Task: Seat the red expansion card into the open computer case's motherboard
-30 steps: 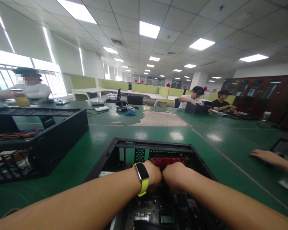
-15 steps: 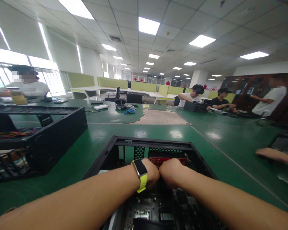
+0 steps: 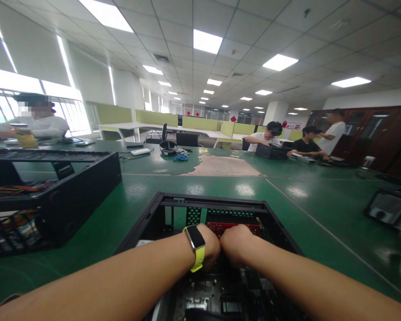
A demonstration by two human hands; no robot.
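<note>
In front of me an open black computer case (image 3: 214, 199) lies on its side on the green table. My left hand (image 3: 210, 244), with a yellow-banded smartwatch (image 3: 195, 237) on the wrist, reaches down into it. Touching or nearly touching it is my right hand (image 3: 236, 244). Both hands are closed, their fingertips hidden below the knuckles, so what they grip cannot be made out. Just beyond the knuckles runs a red circuit board (image 3: 254, 228) near the far wall of the case. Nearer me, below the wrists, part of a dark motherboard (image 3: 205, 290) shows.
A second open computer case (image 3: 83, 198) with coloured cables stands at left on the green table (image 3: 143, 185). Farther back are a headset (image 3: 168, 147), a blue bundle (image 3: 181, 157) and a cup (image 3: 27, 137). Co-workers sit around the table; another dark case (image 3: 387, 207) is at right.
My hands stay nearly in place inside the case. At right a co-worker's hand has drawn back toward the frame edge, and the standing person has shifted left.
</note>
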